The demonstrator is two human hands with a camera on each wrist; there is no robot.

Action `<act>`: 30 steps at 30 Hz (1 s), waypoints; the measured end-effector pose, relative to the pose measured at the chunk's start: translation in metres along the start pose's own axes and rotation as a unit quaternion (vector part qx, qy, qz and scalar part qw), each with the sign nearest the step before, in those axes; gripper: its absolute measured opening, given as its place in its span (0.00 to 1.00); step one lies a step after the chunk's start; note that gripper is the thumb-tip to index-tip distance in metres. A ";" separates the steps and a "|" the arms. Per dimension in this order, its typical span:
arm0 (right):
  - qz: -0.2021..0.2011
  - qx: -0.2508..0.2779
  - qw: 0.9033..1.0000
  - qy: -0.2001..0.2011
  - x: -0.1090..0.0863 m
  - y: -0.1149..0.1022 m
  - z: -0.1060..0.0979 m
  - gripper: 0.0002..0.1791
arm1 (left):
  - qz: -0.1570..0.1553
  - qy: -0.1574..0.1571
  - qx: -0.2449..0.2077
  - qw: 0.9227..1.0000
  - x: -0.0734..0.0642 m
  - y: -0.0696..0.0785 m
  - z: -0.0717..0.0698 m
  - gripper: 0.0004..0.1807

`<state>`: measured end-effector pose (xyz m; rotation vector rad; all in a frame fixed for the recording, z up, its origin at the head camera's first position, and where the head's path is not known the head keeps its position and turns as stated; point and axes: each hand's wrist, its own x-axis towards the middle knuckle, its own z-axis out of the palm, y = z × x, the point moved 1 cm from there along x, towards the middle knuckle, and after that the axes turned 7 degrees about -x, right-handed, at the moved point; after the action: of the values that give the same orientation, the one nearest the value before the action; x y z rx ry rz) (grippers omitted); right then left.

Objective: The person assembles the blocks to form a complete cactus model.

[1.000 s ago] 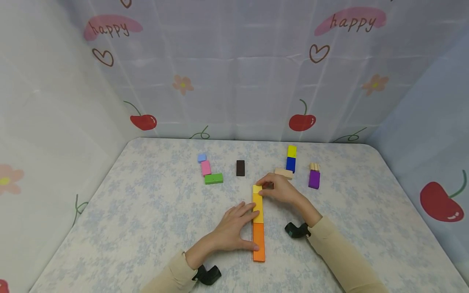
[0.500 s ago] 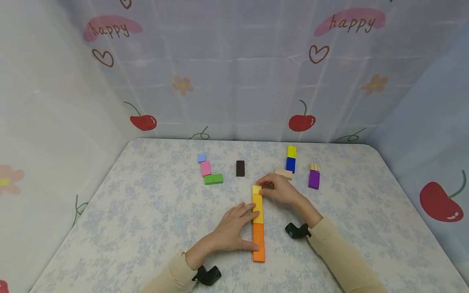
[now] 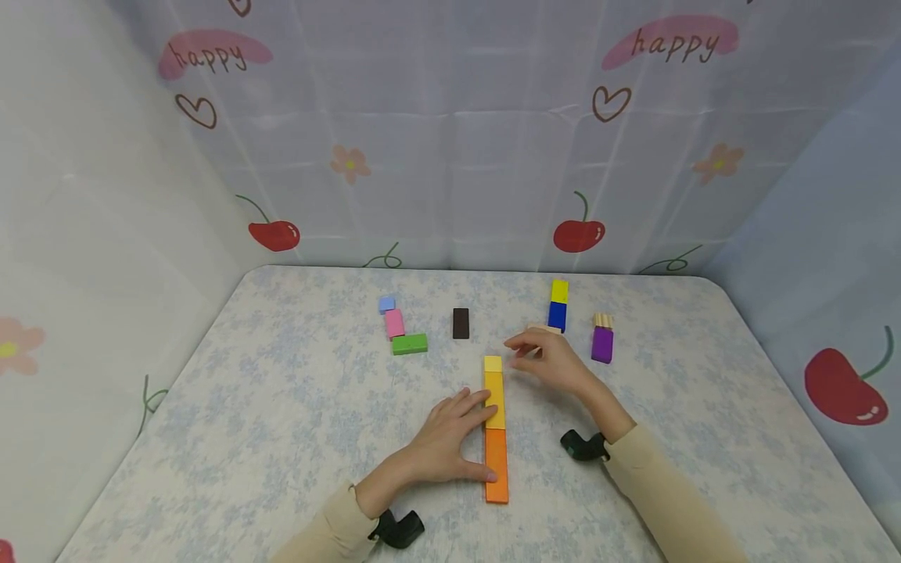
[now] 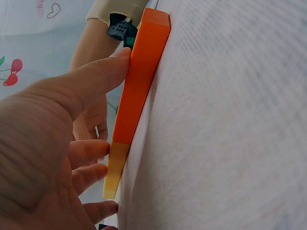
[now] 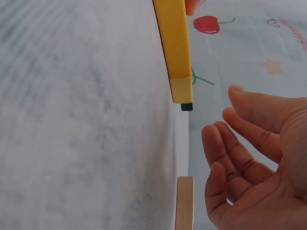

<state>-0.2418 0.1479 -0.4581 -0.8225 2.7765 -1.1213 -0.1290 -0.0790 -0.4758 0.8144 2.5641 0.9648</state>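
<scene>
A straight row of blocks lies on the table, an orange block (image 3: 497, 461) nearest, then a longer yellow block (image 3: 496, 381), then a small pale yellow block (image 3: 493, 363) at the far end. My left hand (image 3: 439, 446) spreads along the row's left side, thumb on the orange block and fingertips on the yellow one. In the left wrist view the thumb lies on the top face of the orange block (image 4: 144, 76). My right hand (image 3: 552, 363) hovers right of the pale yellow block, fingers loosely bent and holding nothing. It partly hides a beige block (image 3: 545, 328).
At the back left are a light blue block (image 3: 387, 304), a pink block (image 3: 394, 323) and a green block (image 3: 410, 344). A dark brown block (image 3: 461, 323) lies mid-table. Back right are yellow (image 3: 559, 291), blue (image 3: 558, 316) and purple (image 3: 601, 345) blocks, plus a ridged beige piece (image 3: 603, 320).
My right hand has let go of the small pale yellow block and moved right, away from the row. My left hand and the row of blocks have stayed put.
</scene>
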 end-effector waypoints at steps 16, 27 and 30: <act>0.122 -0.022 0.984 0.126 -0.014 0.027 -0.026 0.19 | 0.002 0.001 -0.007 1.000 0.000 0.000 0.000 0.50; 0.172 -0.026 0.975 0.137 -0.015 0.039 -0.030 0.21 | 0.001 0.004 -0.006 1.000 0.000 -0.001 0.001 0.50; 0.187 -0.034 0.973 0.127 -0.013 0.041 -0.028 0.21 | 0.002 0.005 -0.006 1.000 -0.001 -0.001 0.001 0.50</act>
<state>-0.2560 0.1968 -0.4663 -0.1453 3.0076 -1.1288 -0.1284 -0.0793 -0.4771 0.8144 2.5642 0.9858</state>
